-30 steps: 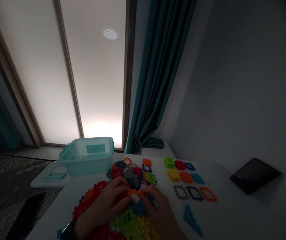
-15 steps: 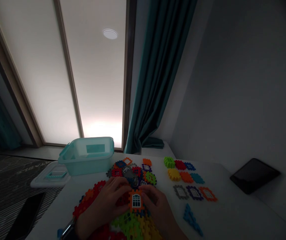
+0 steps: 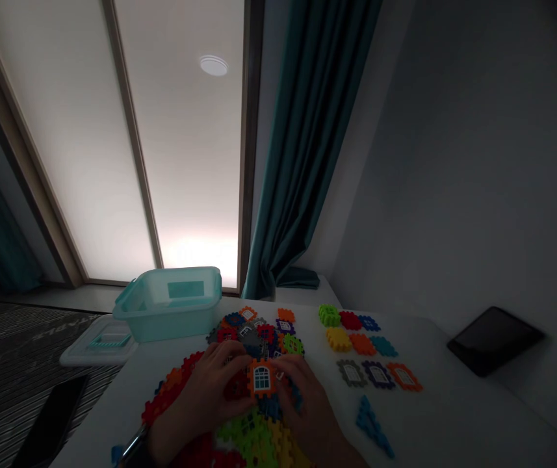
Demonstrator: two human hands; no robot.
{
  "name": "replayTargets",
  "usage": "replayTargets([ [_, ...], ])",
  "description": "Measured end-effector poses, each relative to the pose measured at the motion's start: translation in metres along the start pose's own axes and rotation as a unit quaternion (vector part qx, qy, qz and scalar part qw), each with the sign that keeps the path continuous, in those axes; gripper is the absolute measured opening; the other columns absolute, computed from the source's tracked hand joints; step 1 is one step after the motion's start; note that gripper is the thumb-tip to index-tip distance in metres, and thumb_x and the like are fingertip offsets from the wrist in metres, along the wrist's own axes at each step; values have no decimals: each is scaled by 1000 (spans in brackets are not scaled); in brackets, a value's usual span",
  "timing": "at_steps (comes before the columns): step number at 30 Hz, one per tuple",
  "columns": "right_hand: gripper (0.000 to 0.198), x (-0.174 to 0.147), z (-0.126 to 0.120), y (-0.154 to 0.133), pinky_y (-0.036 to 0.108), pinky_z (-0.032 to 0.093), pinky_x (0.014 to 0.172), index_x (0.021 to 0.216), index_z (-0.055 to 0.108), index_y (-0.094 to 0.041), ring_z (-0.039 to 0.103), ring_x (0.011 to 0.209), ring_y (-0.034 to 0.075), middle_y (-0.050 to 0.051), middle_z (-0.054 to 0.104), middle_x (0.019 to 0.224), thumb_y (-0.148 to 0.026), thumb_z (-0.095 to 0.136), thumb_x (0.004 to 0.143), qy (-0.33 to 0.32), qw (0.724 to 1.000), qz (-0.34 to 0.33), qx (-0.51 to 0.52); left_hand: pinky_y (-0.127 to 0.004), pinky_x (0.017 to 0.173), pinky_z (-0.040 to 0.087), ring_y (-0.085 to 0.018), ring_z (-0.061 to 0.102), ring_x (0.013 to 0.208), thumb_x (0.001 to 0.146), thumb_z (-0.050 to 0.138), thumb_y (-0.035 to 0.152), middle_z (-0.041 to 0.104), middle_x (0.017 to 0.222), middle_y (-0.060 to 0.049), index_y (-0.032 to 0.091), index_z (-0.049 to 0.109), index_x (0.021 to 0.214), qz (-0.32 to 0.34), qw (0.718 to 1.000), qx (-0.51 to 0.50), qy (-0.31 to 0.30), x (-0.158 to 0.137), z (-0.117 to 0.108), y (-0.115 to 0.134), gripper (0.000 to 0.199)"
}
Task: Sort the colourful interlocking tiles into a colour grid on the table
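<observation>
Between my two hands an orange toothed building tile (image 3: pixel 261 378) with a white arched window stands facing me. My left hand (image 3: pixel 205 393) is closed on its left edge, thumb below and fingers above. Fingers of my right hand (image 3: pixel 307 403) pinch its right side near the top corner. Beneath and around both hands spreads a pile of interlocking tiles, with light green ones (image 3: pixel 251 437), red ones (image 3: pixel 195 455) and yellow ones (image 3: pixel 285 445) nearest me. My hands hide the middle of the pile.
A teal plastic box (image 3: pixel 171 325) stands at the back left beside its lid (image 3: pixel 95 351). Sorted tiles lie in rows at right, including a purple window tile (image 3: pixel 378 376). A blue triangular piece (image 3: pixel 373 426) lies in front of them. A black tablet (image 3: pixel 495 342) sits far right.
The orange window tile has moved slightly up and left in my hands. My right hand has shifted a little, its fingers higher around the tile's side.
</observation>
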State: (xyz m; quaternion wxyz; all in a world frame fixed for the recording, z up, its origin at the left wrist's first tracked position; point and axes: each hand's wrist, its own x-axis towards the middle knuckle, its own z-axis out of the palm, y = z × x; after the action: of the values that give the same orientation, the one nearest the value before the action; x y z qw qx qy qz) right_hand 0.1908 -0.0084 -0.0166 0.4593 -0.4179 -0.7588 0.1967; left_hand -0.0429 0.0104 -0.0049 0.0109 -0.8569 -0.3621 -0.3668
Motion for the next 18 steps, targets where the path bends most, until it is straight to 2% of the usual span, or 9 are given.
replayTargets([
  [2, 30, -1, -1, 2, 36, 57, 99, 125, 64, -29, 66, 116, 24, 8, 67, 123, -22, 53, 98, -13, 996, -66, -51, -41, 82, 57, -29, 65, 99, 83, 78, 41, 65, 115, -11, 22, 65, 117, -5, 1000, -6, 14, 0, 0, -3, 41],
  [5, 33, -1, -2, 4, 38, 59, 99, 128, 61, -29, 65, 118, 25, 9, 67, 125, -18, 53, 98, -18, 988, -116, -101, -40, 81, 58, -28, 65, 99, 85, 75, 44, 65, 115, -11, 23, 65, 117, -12, 1000, -14, 16, 0, 1, -5, 40],
  [13, 23, 3, -8, 8, 42, 61, 94, 118, 63, -27, 69, 113, 25, 9, 71, 120, -18, 51, 101, -12, 978, -160, -134, -44, 84, 58, -30, 66, 102, 86, 77, 39, 65, 118, -11, 24, 62, 124, -22, 1000, -6, 18, 0, 3, -4, 44],
  [18, 18, 6, -13, 6, 41, 61, 92, 114, 64, -27, 69, 110, 25, 9, 72, 117, -20, 53, 102, -18, 976, -161, -144, -42, 84, 58, -29, 65, 102, 86, 78, 37, 65, 118, -10, 24, 60, 125, -30, 999, -22, 11, 0, 3, -4, 45],
])
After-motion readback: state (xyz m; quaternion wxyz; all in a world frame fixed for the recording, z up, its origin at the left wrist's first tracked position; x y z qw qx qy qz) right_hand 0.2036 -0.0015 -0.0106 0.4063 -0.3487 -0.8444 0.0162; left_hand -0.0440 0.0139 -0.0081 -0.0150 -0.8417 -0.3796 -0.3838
